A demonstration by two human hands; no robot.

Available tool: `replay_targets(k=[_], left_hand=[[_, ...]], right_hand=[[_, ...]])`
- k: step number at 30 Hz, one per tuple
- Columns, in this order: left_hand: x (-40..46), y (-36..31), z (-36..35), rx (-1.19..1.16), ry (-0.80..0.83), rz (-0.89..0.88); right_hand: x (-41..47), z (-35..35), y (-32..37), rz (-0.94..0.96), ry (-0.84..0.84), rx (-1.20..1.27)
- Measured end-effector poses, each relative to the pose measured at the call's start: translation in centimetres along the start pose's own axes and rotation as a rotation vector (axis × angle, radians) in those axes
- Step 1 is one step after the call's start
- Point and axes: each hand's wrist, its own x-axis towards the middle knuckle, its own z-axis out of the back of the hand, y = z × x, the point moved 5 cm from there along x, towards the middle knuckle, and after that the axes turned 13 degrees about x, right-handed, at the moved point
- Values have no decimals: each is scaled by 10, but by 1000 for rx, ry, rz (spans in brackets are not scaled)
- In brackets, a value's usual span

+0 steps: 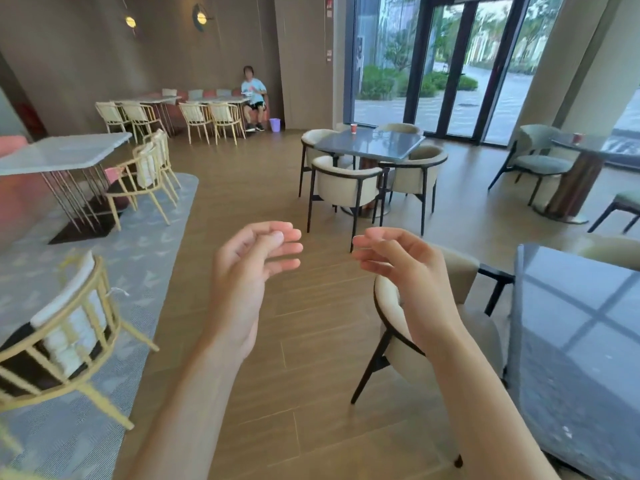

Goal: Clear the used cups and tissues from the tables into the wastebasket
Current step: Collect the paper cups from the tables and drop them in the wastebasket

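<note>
L hand & R hand up, apart, fingers loosely curled, holding nothing. Red cup on dark table ahead; purple wastebasket far left of table, by wall.

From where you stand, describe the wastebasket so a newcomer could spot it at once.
Look to the far brown wall, where a seated person sits at the end of a row of cream-framed chairs. On the floor just right of that person's feet stands the wastebasket. It is a small lilac bucket, the only purple thing among the furniture there.
</note>
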Motion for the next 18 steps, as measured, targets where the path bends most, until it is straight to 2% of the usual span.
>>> replay_targets(k=[6,13,18], left_hand=[[131,63,-9,48,-91,45],[288,90,8,50,-255,70],[372,121,35,47,-347,86]], right_hand=[[146,-26,-68,-58,48,17],[317,-105,-118,-163,217,3],[405,-164,-160,-200,313,-13]])
